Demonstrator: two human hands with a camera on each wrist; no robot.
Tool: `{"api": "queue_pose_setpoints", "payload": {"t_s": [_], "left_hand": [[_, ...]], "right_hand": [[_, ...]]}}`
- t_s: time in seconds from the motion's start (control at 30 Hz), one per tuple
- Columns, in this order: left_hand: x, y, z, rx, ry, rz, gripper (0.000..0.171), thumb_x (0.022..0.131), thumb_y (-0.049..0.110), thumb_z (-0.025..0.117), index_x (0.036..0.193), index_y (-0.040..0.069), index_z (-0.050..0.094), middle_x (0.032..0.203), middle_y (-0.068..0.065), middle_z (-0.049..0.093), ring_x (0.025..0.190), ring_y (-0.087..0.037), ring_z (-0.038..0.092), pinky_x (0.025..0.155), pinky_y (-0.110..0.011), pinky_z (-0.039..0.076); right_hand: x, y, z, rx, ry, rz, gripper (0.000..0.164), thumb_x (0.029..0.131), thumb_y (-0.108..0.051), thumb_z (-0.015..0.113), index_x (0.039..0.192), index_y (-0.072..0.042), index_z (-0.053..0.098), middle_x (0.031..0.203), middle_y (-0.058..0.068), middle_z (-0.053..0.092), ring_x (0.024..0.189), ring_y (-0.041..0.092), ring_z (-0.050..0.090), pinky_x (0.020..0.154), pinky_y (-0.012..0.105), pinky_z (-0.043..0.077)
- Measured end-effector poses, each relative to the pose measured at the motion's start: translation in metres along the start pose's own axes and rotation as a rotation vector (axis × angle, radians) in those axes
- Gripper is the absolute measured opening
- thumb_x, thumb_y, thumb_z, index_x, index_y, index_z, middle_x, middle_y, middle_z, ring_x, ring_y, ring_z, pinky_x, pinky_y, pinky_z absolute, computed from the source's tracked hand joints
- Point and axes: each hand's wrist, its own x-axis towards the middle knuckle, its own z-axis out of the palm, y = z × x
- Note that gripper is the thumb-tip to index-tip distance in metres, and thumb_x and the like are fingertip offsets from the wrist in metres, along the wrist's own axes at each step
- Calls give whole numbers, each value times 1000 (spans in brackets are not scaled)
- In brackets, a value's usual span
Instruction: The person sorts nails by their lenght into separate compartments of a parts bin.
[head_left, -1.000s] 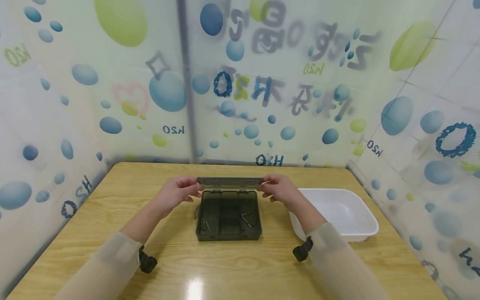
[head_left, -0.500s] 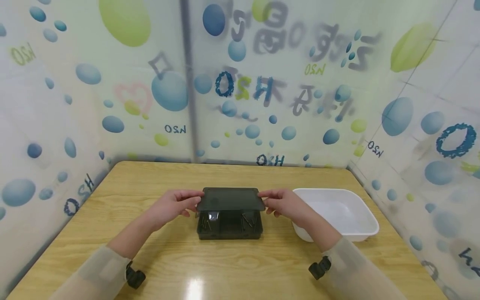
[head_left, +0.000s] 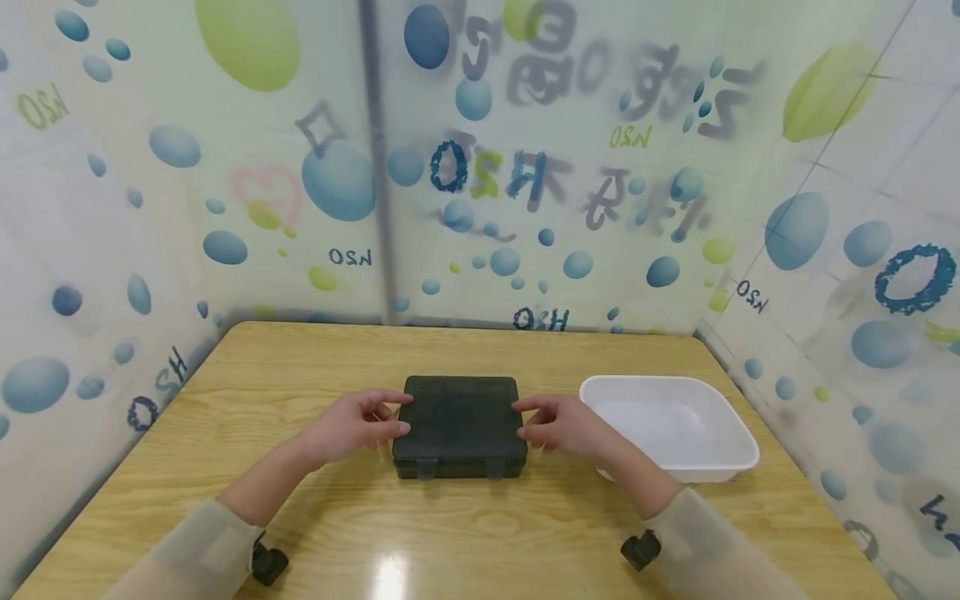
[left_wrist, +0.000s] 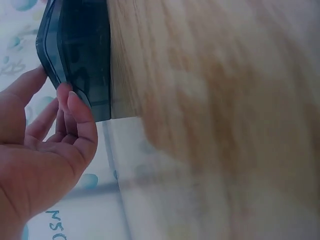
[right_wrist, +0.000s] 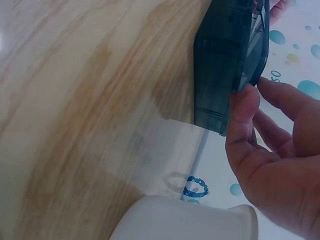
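A dark translucent plastic storage box (head_left: 459, 425) stands on the wooden table in front of me, with two latch tabs (head_left: 427, 468) hanging at its front. Its hinged lid (head_left: 461, 408) lies down over the base in the head view, though a narrow gap seems to show in the right wrist view. My left hand (head_left: 356, 427) pinches the lid's left edge between thumb and forefinger. At the opposite edge, my right hand (head_left: 562, 425) holds the lid in the same way. The small metal pieces inside are hidden beneath the lid.
A white plastic tub (head_left: 667, 385) stands to the right of the box, partly behind my right forearm. The wooden table (head_left: 322, 358) meets walls covered in patterned sheeting (head_left: 480, 275) at the back and sides.
The lid has swung from upright down over the base, toward me. Both hands came down and nearer with it, and the metal pieces inside went out of sight.
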Motion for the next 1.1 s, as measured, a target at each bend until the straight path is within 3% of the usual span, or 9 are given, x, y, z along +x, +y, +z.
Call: {"api": "queue_pose_setpoints", "payload": {"t_s": [0.23, 0.6, 0.83, 0.93, 1.0, 1.1], "left_hand": [[-2, 0, 3, 12, -20, 29, 63, 103, 23, 81, 157, 3, 57, 106, -11, 73, 87, -27, 67, 73, -37, 57], [-4, -1, 4, 51, -22, -17, 61, 103, 26, 80, 158, 9, 60, 105, -10, 69, 84, -24, 60, 66, -29, 53], [-7, 6, 9, 91, 2, 7, 60, 104, 27, 80, 157, 8, 60, 103, -9, 63, 77, -18, 53, 62, -28, 46], [-7, 11, 13, 202, 44, 62, 62, 102, 33, 82, 157, 11, 61, 117, -12, 60, 91, -22, 55, 72, -32, 49], [-7, 14, 15, 288, 47, 108, 67, 101, 39, 83, 159, 15, 60, 139, -16, 58, 115, -31, 60, 89, -43, 56], [-4, 16, 19, 369, -30, 168, 76, 99, 47, 83, 164, 19, 55, 171, -17, 42, 156, -49, 40, 116, -67, 45]], "right_hand": [[2, 3, 5, -29, 23, 27, 48, 101, -14, 81, 148, -9, 69, 106, 7, 75, 87, 20, 71, 81, 38, 64], [2, 5, 10, -21, 35, 45, 48, 101, -11, 79, 148, -11, 70, 106, 8, 73, 85, 19, 70, 81, 39, 64], [-1, 3, 11, -111, 37, -17, 50, 104, -24, 79, 151, -14, 67, 125, 11, 70, 93, 21, 67, 77, 35, 59], [-2, 0, 12, -213, 49, -92, 55, 103, -35, 79, 155, -19, 65, 141, 13, 63, 111, 27, 65, 87, 44, 59], [-1, -1, 14, -304, 28, -153, 61, 102, -42, 80, 158, -25, 62, 156, 14, 56, 133, 35, 59, 104, 55, 55], [2, -3, 17, -421, -64, -240, 72, 100, -50, 80, 164, -32, 54, 177, 11, 36, 163, 43, 34, 125, 69, 35]]}}
